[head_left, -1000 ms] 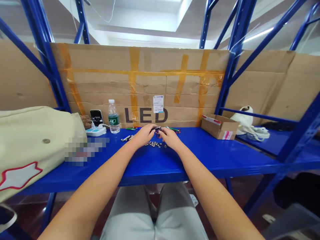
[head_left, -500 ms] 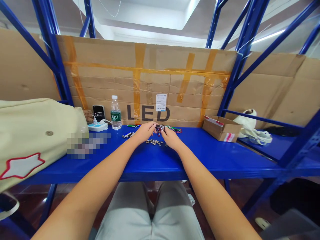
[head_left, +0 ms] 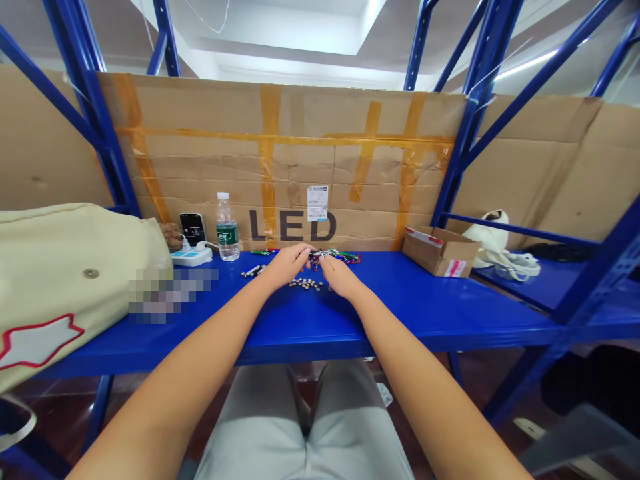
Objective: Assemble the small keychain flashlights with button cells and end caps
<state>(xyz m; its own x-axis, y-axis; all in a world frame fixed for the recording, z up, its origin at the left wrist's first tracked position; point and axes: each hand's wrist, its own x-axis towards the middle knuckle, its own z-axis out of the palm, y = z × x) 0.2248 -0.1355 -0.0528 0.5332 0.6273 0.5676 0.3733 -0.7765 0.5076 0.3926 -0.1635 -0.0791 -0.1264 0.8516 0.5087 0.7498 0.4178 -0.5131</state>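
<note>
My left hand (head_left: 290, 263) and my right hand (head_left: 340, 276) meet over the back half of the blue table, fingers closed and pinching. What they hold between the fingertips is small and partly hidden, too small to name. Behind and right of the fingers lies a pile of small red, green and silver pieces (head_left: 349, 257). Just in front, between the wrists, several round silver button cells (head_left: 303, 284) are scattered flat. Left of my left hand are small dark-and-silver cylinders that look like batteries (head_left: 253, 271), with green ones (head_left: 262, 252) behind them.
A water bottle (head_left: 228, 230), a power strip (head_left: 193, 255) and a phone (head_left: 193, 229) stand at the back left. A cream bag (head_left: 75, 267) covers the left end of the blue table (head_left: 310, 330). An open cardboard box (head_left: 440, 252) sits right; a cardboard wall (head_left: 200, 173) closes the back.
The view has shifted slightly. Both hands stay together in nearly the same place, with small finger movements; the dark piece between the fingertips shows less clearly now.
</note>
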